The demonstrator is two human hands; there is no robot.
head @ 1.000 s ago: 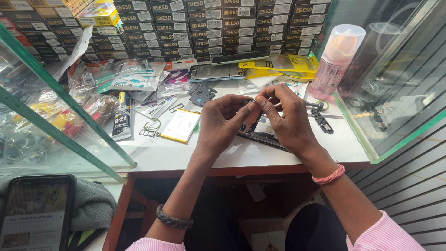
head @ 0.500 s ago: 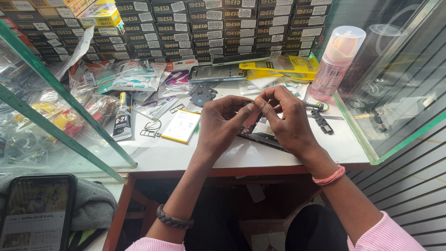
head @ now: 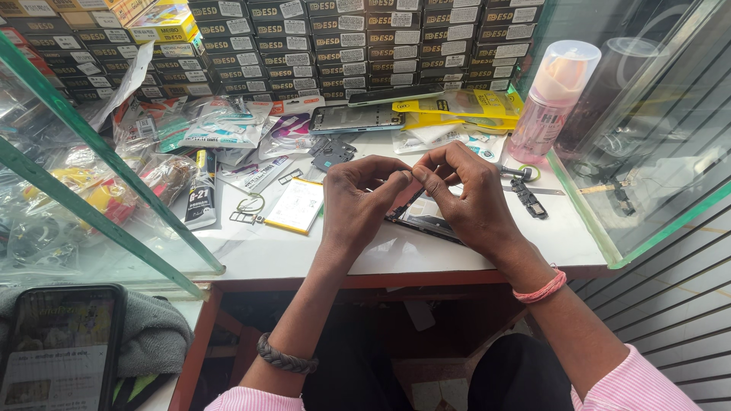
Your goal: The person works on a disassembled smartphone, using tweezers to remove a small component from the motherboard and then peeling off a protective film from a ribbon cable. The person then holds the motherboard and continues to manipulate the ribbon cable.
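Hardly anything has shifted since a moment ago: both hands stay over the opened phone [head: 426,221] on the white worktop [head: 304,251]. Left hand [head: 362,199] and right hand [head: 464,194] meet fingertip to fingertip above it, pinching something too small to make out. A yellow-edged battery [head: 295,205] lies just left of the phone.

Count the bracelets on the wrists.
2: a dark braided bracelet on the left wrist, bottom centre, and a pink bracelet on the right wrist, right of centre. Sleeves could hide more further up.
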